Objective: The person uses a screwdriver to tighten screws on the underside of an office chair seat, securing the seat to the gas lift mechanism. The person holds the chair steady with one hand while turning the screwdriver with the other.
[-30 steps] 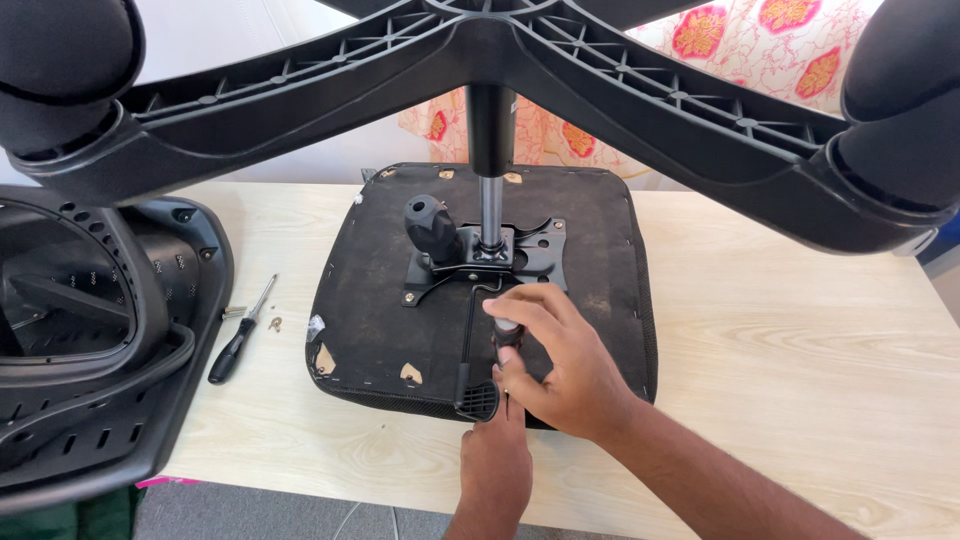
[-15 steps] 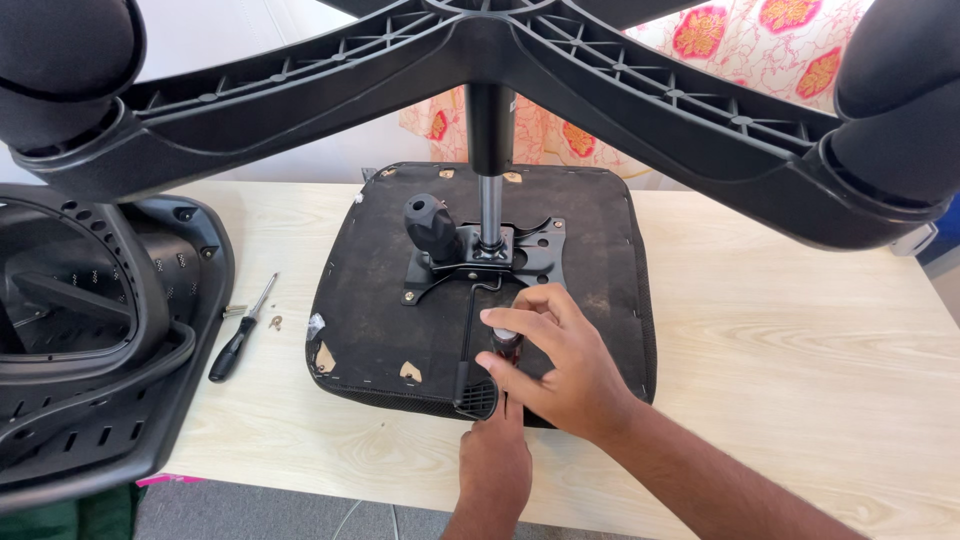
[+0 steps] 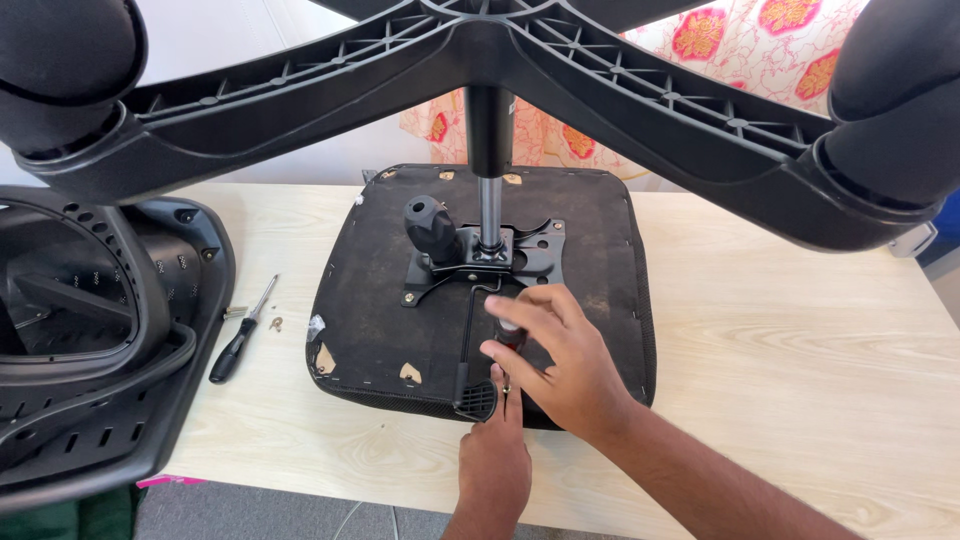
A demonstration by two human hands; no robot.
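Your right hand [image 3: 560,370] has shifted slightly on the small dark tool [image 3: 508,335], fingers still curled around it; your left hand [image 3: 495,455] steadies below, on the upturned seat [image 3: 380,300] lying on the counter [image 3: 800,350].

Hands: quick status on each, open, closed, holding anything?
Left hand: fingertips press on the upturned chair seat; grip cannot be told.
Right hand: closed on a screwdriver handle.
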